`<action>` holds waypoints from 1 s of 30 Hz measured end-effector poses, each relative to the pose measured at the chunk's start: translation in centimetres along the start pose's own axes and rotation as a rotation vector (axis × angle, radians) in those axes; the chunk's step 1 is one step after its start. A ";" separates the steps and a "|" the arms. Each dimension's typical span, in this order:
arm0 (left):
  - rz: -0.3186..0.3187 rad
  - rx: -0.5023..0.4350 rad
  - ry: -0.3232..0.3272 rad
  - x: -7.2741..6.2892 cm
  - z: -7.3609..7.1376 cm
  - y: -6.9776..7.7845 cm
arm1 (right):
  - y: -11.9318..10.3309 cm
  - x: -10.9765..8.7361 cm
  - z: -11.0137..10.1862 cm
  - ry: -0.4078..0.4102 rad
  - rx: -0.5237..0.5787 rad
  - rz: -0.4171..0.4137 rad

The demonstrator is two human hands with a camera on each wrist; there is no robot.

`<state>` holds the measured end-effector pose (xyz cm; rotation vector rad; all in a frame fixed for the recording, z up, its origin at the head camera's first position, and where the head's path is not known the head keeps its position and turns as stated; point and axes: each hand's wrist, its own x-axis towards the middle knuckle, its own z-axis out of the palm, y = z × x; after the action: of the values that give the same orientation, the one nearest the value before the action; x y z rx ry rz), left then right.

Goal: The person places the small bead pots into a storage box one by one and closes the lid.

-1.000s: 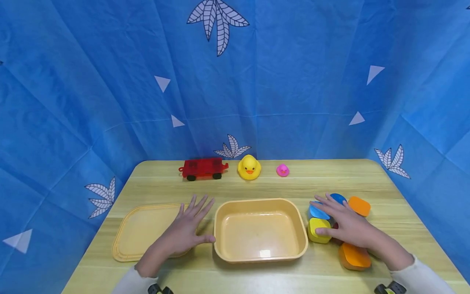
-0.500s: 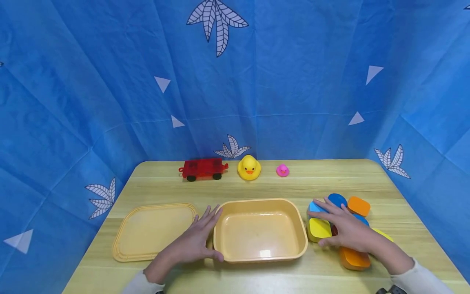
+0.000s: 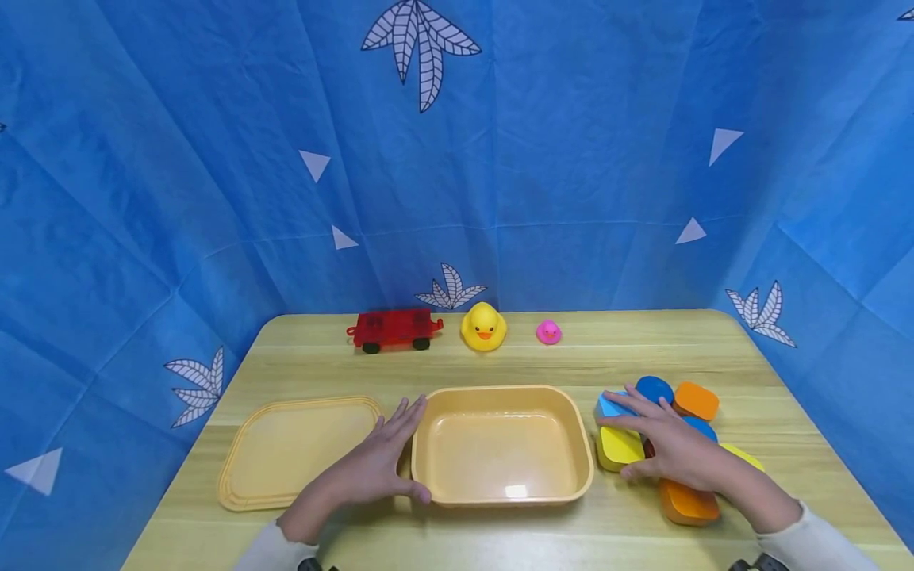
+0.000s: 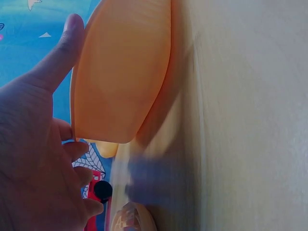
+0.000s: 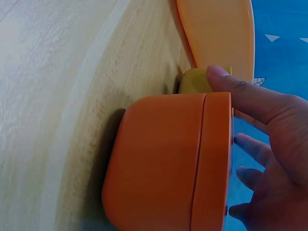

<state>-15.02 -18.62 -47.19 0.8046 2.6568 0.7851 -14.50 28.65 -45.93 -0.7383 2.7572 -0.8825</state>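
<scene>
An empty beige plastic tub (image 3: 503,456) stands upright in the middle of the table. My left hand (image 3: 374,464) spans the tub's left end, its thumb by the near corner and its fingers by the far one; in the left wrist view the thumb (image 4: 62,50) lies against the rim. My right hand (image 3: 674,448) hovers with spread fingers over a cluster of coloured rounded blocks and holds none. Below its fingers are a light blue block (image 3: 609,406) and a yellow block (image 3: 620,446). An orange block (image 5: 159,159) with a seam sits nearest the right wrist camera.
A flat beige lid (image 3: 286,452) lies to the left of the tub. Along the back edge stand a red toy wagon (image 3: 394,327), a yellow duck (image 3: 484,327) and a small pink duck (image 3: 549,332). A blue curtain (image 3: 557,159) surrounds the table.
My left hand has come down and right from above the lid to the tub's left end. The tub has shifted very slightly left. My right hand has lowered slightly over the blocks.
</scene>
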 end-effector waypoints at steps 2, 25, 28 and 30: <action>-0.004 -0.003 -0.001 0.0 0.0 0.0 | 0.0 0.0 0.0 0.006 0.000 -0.012; -0.008 -0.058 -0.013 0.0 0.0 0.0 | -2.1 0.4 -1.9 -0.007 0.006 0.010; -0.026 -0.065 -0.017 0.0 0.0 0.0 | -2.6 0.4 -2.5 -0.024 0.036 0.039; -0.032 -0.068 -0.019 0.1 0.0 0.1 | -2.8 0.5 -2.7 -0.023 0.016 0.042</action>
<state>-15.07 -18.54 -47.14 0.7466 2.6045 0.8507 -14.55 27.80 -42.06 -0.6802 2.7315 -0.8815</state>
